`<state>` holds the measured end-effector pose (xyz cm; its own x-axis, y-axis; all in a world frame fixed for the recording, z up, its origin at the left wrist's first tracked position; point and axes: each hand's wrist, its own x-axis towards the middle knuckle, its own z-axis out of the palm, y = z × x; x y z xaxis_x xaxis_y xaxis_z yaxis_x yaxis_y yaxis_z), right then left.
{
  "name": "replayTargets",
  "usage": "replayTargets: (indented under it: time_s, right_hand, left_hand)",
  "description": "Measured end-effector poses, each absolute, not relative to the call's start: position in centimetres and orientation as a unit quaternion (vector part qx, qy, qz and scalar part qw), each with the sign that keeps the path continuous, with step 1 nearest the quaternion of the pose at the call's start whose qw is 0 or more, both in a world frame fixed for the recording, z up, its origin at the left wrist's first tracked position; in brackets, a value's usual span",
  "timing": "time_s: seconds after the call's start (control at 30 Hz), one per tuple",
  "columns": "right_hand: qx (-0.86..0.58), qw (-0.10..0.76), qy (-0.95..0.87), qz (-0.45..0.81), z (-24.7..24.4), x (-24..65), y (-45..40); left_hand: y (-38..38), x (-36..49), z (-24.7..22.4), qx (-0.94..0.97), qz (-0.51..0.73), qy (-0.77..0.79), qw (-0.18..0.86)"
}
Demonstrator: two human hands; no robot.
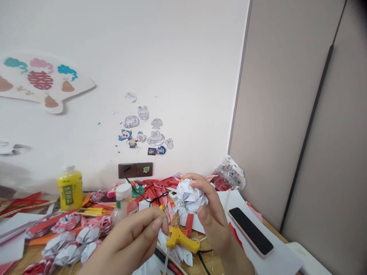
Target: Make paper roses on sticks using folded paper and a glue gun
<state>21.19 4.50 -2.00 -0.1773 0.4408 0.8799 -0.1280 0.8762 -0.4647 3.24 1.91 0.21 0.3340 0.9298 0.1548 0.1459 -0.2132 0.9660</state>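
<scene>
My right hand (pixel 210 208) holds a white folded-paper flower (pixel 190 194) between its thumb and fingers, above the cluttered table. My left hand (pixel 140 233) is closed in a pinch on a thin pale stem (pixel 171 211) that runs toward the flower's underside; whether it is wire or a stick I cannot make out. Just below and between my hands stands a yellow hot glue gun (pixel 183 240), its brownish, glue-crusted nozzle pointing up close to the flower. A clear glue stick (pixel 166 259) sticks out of the gun's back end.
Finished white paper flowers (pixel 69 254) and pink ones lie at left. Behind them stand a yellow bottle (pixel 69 187) and a clear white-capped bottle (pixel 124 202). Red paper strips (pixel 155 191) pile along the wall. A phone (pixel 250 231) rests on white paper at right.
</scene>
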Motion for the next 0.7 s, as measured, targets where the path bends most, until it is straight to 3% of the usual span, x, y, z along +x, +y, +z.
replayTargets:
  time_s: [0.13,0.4,0.6,0.7]
  right_hand:
    - [-0.105,0.631,-0.739,0.212,-1.69,21.42,4.47]
    - [-0.116,0.634,-0.746,0.17,-1.39,21.88,4.37]
    - [-0.118,0.622,-0.758,0.16,-1.73,21.4,4.5]
    - [-0.123,0.624,-0.756,0.156,-1.91,21.29,4.56]
  left_hand:
    - [2.51,2.99,0.01,0.685,0.41,0.353,0.487]
    - [2.55,2.94,-0.19,0.763,0.416,0.349,0.352]
    - [2.46,3.05,0.06,0.803,0.418,0.384,0.18]
    - [2.71,2.87,-0.59,0.807,0.434,0.398,0.038]
